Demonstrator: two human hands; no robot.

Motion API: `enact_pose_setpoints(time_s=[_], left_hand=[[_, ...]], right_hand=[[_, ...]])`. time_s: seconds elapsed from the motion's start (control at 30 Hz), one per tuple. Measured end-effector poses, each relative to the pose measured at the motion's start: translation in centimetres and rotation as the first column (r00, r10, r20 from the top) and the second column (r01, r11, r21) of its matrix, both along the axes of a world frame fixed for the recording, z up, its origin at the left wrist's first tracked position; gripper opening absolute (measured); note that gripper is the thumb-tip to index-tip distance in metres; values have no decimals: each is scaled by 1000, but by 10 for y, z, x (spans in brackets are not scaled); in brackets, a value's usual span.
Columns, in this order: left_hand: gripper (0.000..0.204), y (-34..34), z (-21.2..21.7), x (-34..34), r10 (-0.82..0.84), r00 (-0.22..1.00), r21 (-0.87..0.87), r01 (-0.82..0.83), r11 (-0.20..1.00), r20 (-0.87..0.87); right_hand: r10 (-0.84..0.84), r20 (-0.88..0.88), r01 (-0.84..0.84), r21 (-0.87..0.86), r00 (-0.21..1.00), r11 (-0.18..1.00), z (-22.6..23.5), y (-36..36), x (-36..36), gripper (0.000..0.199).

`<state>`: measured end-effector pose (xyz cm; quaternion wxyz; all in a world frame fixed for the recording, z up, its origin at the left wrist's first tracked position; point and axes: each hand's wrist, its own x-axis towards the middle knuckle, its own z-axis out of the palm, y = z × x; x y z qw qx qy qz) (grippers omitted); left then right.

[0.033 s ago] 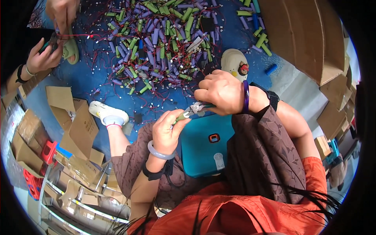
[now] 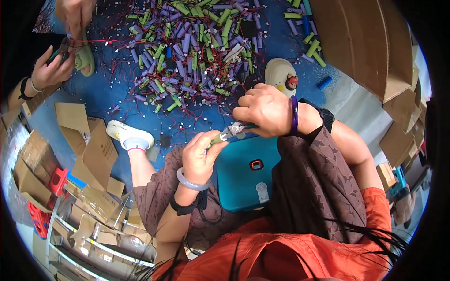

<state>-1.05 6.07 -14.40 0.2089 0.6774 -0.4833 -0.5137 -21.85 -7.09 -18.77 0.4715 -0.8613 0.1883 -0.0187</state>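
My left hand [image 2: 199,157] is closed around a green cylindrical battery cell [image 2: 215,140], with one end sticking out past the fingertips. My right hand [image 2: 267,112] grips a pair of pliers [image 2: 234,129] by handles largely hidden under the fingers. The metal jaws reach left to the exposed end of the cell; whether they bite on it is too small to tell. Below both hands, a teal plastic box [image 2: 239,187] lies between my legs. Beyond them spreads a heap of green and purple battery cells [image 2: 187,61] tangled with red and black wires and small white connectors.
At the upper left, another person's hands [image 2: 58,70] hold a dark tool and a red wire. Cardboard boxes stand at left [image 2: 91,145] and upper right [image 2: 358,42]. A blue cell [image 2: 324,83] lies right of my white shoe [image 2: 280,75]. Shelving [image 2: 89,241] occupies the lower left.
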Motion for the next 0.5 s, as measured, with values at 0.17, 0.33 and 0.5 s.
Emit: enact_pose_setpoints(time_s=[0.17, 0.33, 0.5], left_hand=[[22, -1, 2, -1, -16, 1000, 10, 15, 1000, 11], [21, 0, 1, -2, -29, 999, 21, 28, 999, 21], [19, 9, 1, -8, 102, 985, 110, -87, 990, -140]], right_hand=[[34, -21, -33, 28, 999, 999, -4, 2, -1, 19], [65, -34, -61, 121, 997, 991, -4, 1, -2, 19], [45, 23, -50, 288, 999, 956, -7, 5, -6, 21]])
